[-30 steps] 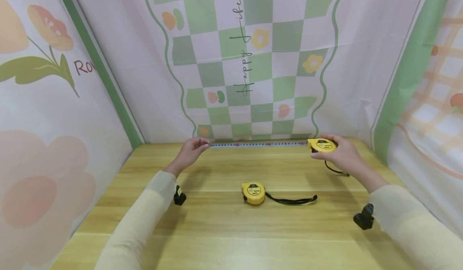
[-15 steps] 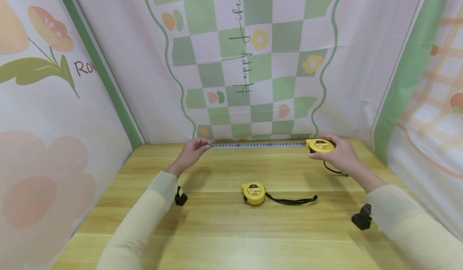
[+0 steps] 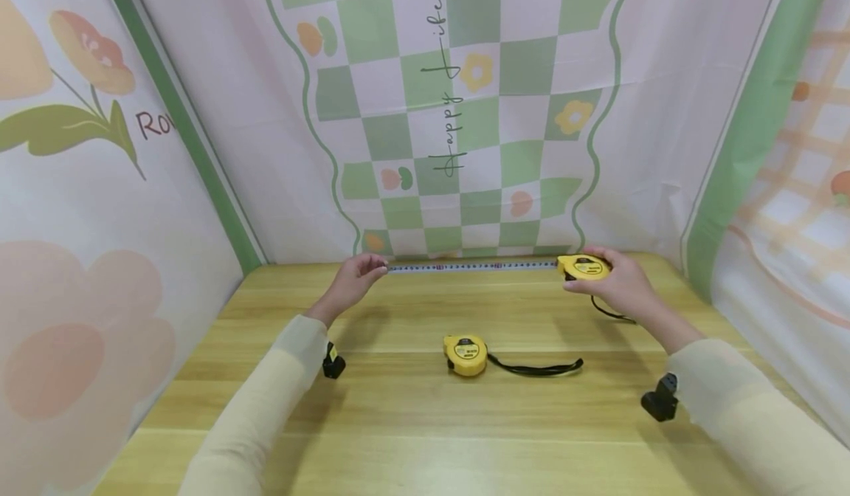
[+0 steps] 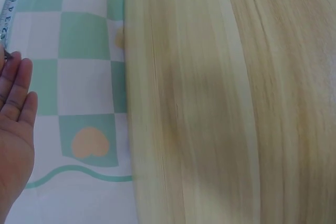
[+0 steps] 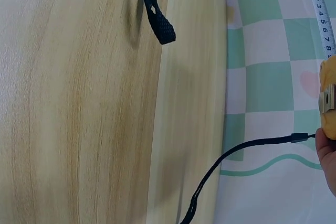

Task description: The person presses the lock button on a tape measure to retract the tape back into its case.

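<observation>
A yellow tape measure (image 3: 584, 267) is in my right hand (image 3: 627, 282), gripped between thumb and fingers above the table's far edge. Its printed blade (image 3: 471, 266) runs straight out to the left. My left hand (image 3: 354, 278) pinches the blade's free end between thumb and fingertips. In the left wrist view the small end hook (image 4: 7, 54) shows at the fingertips, the thumb mostly cut off. The right wrist view has the case (image 5: 329, 77) at its right edge, with a metal clip (image 5: 328, 98) and a hanging black cord (image 5: 252, 142).
A second yellow tape measure (image 3: 466, 356) lies mid-table, its black strap (image 3: 534, 370) stretched to the right. Patterned cloth (image 3: 478, 112) hangs behind the wooden table (image 3: 425, 437) and along both sides. A small black camera (image 3: 660, 398) hangs by each cuff.
My right hand has moved slightly left with the case, and my left hand a touch right. The exposed blade between them is a little shorter. The second tape measure has stayed put.
</observation>
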A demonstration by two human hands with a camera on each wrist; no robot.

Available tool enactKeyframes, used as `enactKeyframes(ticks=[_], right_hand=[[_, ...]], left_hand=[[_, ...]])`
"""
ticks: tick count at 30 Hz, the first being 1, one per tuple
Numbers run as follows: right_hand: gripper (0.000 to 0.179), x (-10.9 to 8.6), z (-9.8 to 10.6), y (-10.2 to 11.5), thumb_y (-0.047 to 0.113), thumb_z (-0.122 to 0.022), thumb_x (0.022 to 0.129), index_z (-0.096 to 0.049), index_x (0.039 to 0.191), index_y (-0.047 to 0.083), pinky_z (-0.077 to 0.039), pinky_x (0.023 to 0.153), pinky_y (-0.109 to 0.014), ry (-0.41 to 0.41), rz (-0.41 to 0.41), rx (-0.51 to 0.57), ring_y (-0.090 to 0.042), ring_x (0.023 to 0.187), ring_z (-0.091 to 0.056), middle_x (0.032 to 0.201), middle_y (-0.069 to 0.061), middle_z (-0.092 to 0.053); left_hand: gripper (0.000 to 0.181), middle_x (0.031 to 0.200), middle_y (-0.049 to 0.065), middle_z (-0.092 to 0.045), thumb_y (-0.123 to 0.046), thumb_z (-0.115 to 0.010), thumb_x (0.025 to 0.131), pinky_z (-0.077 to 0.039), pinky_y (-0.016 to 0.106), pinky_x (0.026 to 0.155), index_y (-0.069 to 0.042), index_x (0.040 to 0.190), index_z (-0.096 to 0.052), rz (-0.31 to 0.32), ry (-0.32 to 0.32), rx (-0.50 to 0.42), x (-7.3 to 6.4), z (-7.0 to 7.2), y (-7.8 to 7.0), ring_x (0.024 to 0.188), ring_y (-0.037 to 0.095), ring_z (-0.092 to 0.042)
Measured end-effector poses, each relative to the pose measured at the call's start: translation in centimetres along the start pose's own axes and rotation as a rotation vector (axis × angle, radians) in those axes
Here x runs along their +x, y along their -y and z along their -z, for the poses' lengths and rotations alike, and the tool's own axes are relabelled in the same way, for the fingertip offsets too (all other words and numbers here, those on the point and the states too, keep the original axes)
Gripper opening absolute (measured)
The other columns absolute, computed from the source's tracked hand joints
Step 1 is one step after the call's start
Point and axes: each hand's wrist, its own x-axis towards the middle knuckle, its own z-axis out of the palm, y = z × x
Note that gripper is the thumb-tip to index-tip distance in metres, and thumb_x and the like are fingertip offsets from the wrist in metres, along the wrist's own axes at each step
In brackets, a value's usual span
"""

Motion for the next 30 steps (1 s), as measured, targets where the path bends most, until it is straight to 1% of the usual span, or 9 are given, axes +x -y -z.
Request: enactKeyframes(ticks=[6,9,11,15,20,23,28,30], right_hand=[[0.095,0.01,-0.14,0.25,0.049,-0.078,0.079,-0.035,0.147,-0.001,-0.045,0.081,-0.038,0.007,0.002,0.006,-0.038,0.113,-0.049,0.135,-0.028,-0.045],[0.094,0.04,-0.19,0.29,0.049,-0.078,0.079,-0.036,0.146,-0.001,-0.045,0.081,-0.039,0.005,0.004,0.006,-0.038,0.113,-0.049,0.135,-0.027,-0.045],[0.094,0.09,-0.27,0.29,0.049,-0.078,0.078,-0.036,0.146,0.0,-0.045,0.081,-0.04,0.006,0.004,0.006,-0.038,0.113,-0.049,0.136,-0.027,-0.045],[0.095,0.2,-0.43,0.29,0.05,-0.078,0.078,-0.036,0.147,0.0,-0.046,0.081,-0.04,0.009,0.004,0.009,-0.038,0.113,-0.049,0.137,-0.027,-0.044],[0.094,0.3,-0.58,0.39,0.049,-0.078,0.079,-0.035,0.147,0.001,-0.045,0.082,-0.042,0.011,-0.001,0.017,-0.038,0.114,-0.048,0.138,-0.027,-0.043],[0.094,0.36,-0.65,0.48,0.049,-0.078,0.079,-0.035,0.148,0.001,-0.044,0.083,-0.043,0.007,0.0,0.01,-0.039,0.114,-0.048,0.139,-0.028,-0.042],[0.097,0.42,-0.71,0.48,0.053,-0.078,0.077,-0.035,0.148,0.001,-0.044,0.083,-0.042,0.009,0.001,0.012,-0.038,0.114,-0.048,0.14,-0.027,-0.042],[0.097,0.39,-0.72,0.51,0.052,-0.078,0.077,-0.035,0.148,0.002,-0.045,0.082,-0.041,0.013,-0.002,0.019,-0.038,0.115,-0.048,0.14,-0.027,-0.042]], left_hand=[[0.016,0.109,0.009,-0.064,-0.016,-0.059,0.099,-0.05,0.043,0.09,-0.004,0.109,-0.063,-0.006,-0.006,0.015,0.12,-0.15,0.03,0.102,0.026,-0.059],[0.016,0.11,0.008,-0.064,-0.017,-0.059,0.099,-0.05,0.043,0.09,-0.004,0.108,-0.063,-0.007,-0.007,0.01,0.22,-0.2,0.13,0.104,0.029,-0.059],[0.016,0.11,0.008,-0.064,-0.017,-0.06,0.098,-0.049,0.043,0.091,-0.005,0.108,-0.063,-0.004,-0.004,0.006,0.31,-0.25,0.21,0.104,0.029,-0.059],[0.016,0.109,0.007,-0.064,-0.018,-0.061,0.098,-0.05,0.045,0.089,-0.005,0.107,-0.064,-0.01,0.003,0.002,0.44,-0.33,0.32,0.099,0.025,-0.06],[0.017,0.103,0.007,-0.064,-0.02,-0.06,0.098,-0.051,0.037,0.083,-0.006,0.108,-0.065,-0.022,0.007,0.018,0.46,-0.43,0.22,0.094,0.021,-0.06],[0.017,0.102,0.009,-0.064,-0.019,-0.06,0.098,-0.051,0.035,0.082,-0.006,0.108,-0.064,-0.026,0.009,0.02,0.47,-0.5,0.13,0.094,0.021,-0.06],[0.016,0.103,0.011,-0.065,-0.018,-0.06,0.098,-0.052,0.037,0.083,-0.005,0.107,-0.065,-0.037,0.006,0.021,0.62,-0.7,0.0,0.094,0.022,-0.06],[0.017,0.104,0.015,-0.064,-0.018,-0.06,0.098,-0.051,0.043,0.085,-0.005,0.108,-0.064,-0.035,0.008,0.011,0.7,-0.8,0.01,0.094,0.022,-0.06]])
